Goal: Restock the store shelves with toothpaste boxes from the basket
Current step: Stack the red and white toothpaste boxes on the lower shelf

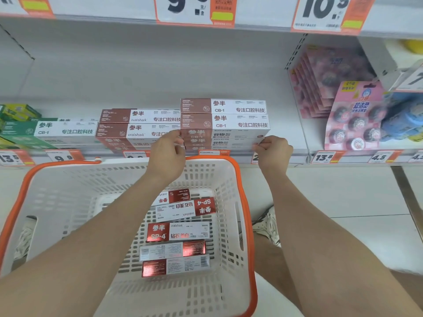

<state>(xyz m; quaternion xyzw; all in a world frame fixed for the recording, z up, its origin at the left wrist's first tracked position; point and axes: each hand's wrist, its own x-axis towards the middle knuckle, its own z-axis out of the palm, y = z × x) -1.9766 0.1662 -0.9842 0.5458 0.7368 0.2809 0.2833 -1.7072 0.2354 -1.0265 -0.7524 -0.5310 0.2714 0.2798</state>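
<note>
Facing white shelf (283, 144), pale floor tiles (343, 193)

The left forearm (128, 213) hides one end of the farthest red box (178, 196).

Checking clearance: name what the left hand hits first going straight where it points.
The left hand has its fingertips at the left end of the brown CB-1 boxes, so that stack comes first, though depth is unclear.

bright even light | soft shadows | edges blurred, wide-angle bowed
</note>
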